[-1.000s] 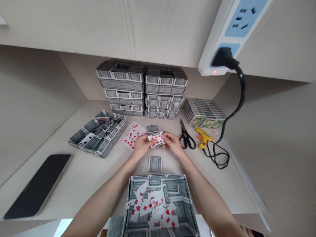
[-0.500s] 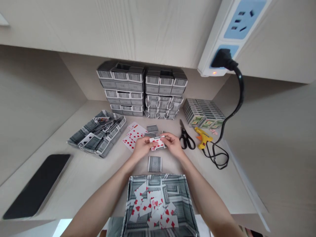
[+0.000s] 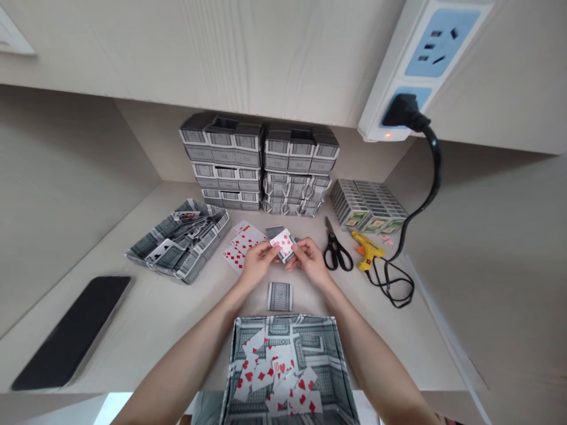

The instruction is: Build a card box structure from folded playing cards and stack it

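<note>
Between my two hands is a playing card (image 3: pixel 282 241) with red diamonds, held up at a tilt; a patterned grey card back shows at its lower right edge. My left hand (image 3: pixel 257 263) pinches its left side. My right hand (image 3: pixel 310 260) pinches the lower right side. Face-up diamond cards (image 3: pixel 241 243) lie fanned beside my left hand. A small grey folded card (image 3: pixel 274 231) lies just behind the held card, and another folded card (image 3: pixel 280 296) lies in front of my hands. Nearest me, an open box made of cards (image 3: pixel 328 339) contains several cut red-suit pieces.
Black scissors (image 3: pixel 336 251) and a yellow glue gun (image 3: pixel 367 251) with its cord lie at the right. Stacked card-built boxes (image 3: pixel 225 153) and card packs (image 3: pixel 367 203) stand behind. A card tray (image 3: pixel 190 265) and dark phone (image 3: pixel 71 330) are left. A power strip (image 3: pixel 398 77) hangs above.
The held card has turned from lying nearly level to tilted upward, showing more of its face. My fingers have shifted lower along its edges. The whole view has moved slightly.
</note>
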Motion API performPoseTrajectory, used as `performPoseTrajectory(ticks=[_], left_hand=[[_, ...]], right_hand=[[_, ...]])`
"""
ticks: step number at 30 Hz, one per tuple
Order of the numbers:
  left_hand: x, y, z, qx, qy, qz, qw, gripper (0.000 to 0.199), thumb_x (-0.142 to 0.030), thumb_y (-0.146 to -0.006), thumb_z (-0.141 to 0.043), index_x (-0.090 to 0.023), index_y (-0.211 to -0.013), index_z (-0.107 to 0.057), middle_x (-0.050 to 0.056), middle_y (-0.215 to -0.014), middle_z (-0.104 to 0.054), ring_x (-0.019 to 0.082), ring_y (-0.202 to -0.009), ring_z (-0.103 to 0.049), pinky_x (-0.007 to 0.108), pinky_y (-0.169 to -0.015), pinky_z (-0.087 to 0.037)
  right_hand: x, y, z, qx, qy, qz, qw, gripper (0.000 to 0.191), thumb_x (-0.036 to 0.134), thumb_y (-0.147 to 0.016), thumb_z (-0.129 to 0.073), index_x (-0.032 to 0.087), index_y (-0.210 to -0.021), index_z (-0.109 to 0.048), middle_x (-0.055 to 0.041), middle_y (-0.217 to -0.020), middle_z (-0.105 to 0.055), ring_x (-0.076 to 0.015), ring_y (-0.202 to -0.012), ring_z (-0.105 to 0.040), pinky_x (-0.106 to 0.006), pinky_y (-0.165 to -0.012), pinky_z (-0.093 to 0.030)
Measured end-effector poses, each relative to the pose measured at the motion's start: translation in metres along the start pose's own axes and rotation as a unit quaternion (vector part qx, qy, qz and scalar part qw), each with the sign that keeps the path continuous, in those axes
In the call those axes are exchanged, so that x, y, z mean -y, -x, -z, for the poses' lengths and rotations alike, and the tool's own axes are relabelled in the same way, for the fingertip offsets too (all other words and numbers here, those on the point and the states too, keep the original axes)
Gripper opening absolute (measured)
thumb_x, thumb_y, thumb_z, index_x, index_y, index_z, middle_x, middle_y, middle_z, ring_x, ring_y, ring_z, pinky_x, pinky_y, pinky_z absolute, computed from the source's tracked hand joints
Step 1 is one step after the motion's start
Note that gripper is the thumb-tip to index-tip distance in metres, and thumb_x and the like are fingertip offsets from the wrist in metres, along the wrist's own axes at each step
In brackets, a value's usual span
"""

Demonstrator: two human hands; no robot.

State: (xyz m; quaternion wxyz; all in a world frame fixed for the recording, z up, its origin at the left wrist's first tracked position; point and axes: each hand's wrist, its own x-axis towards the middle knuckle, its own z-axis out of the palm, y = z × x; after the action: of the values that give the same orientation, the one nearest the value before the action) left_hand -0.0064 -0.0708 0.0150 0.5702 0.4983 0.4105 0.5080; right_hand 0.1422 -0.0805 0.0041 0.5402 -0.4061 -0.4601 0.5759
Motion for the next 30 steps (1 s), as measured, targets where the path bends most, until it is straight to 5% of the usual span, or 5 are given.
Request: performPoseTrajectory(ticks=[9, 14, 18, 30], left_hand=[[0.001, -0.001, 0.004, -0.036, -0.058, -0.017, 0.997, 0.024, -0.034, -0.069, -0.060, -0.013, -0.059, -0.053, -0.003, -0.053, -0.054, 0.008, -0.049, -0.049, 0.020, -0.050, -0.044], [0.001, -0.001, 0.004, 0.032, -0.047, 0.039, 0.998, 0.029, -0.041, -0.068, -0.060, -0.014, -0.078, -0.053, 0.000, -0.064, -0.059, 0.012, -0.053, -0.054, 0.022, -0.041, -0.046], [0.004, -0.001, 0.005, 0.093, -0.068, 0.050, 0.992, 0.047, -0.032, -0.054, -0.074, -0.016, -0.091, -0.049, 0.001, -0.073, -0.060, 0.014, -0.062, -0.058, 0.021, -0.040, -0.047], [0.007, 0.001, 0.003, 0.093, -0.059, 0.065, 0.992, 0.029, -0.034, -0.058, -0.069, -0.015, -0.062, -0.047, -0.004, -0.049, -0.056, 0.010, -0.040, -0.052, 0.022, -0.041, -0.044]], right_hand=[[-0.003, 0.001, 0.001, 0.061, 0.063, -0.047, 0.995, 0.032, 0.047, -0.070, -0.059, 0.018, -0.071, -0.048, 0.0002, -0.056, -0.065, -0.0113, -0.039, -0.056, -0.023, -0.042, -0.045], [-0.003, 0.001, -0.001, 0.040, 0.056, -0.040, 0.997, 0.031, 0.048, -0.071, -0.058, 0.019, -0.070, -0.047, 0.0009, -0.054, -0.064, -0.0118, -0.040, -0.055, -0.024, -0.042, -0.044], [-0.003, -0.001, -0.001, 0.036, 0.052, -0.031, 0.998, 0.029, 0.047, -0.071, -0.058, 0.019, -0.071, -0.048, 0.0029, -0.050, -0.059, -0.0121, -0.039, -0.054, -0.024, -0.041, -0.043], [-0.002, 0.002, 0.002, 0.031, 0.085, -0.052, 0.995, 0.032, 0.048, -0.072, -0.056, 0.018, -0.067, -0.045, 0.0048, -0.042, -0.056, -0.0086, -0.029, -0.045, -0.020, -0.032, -0.033]])
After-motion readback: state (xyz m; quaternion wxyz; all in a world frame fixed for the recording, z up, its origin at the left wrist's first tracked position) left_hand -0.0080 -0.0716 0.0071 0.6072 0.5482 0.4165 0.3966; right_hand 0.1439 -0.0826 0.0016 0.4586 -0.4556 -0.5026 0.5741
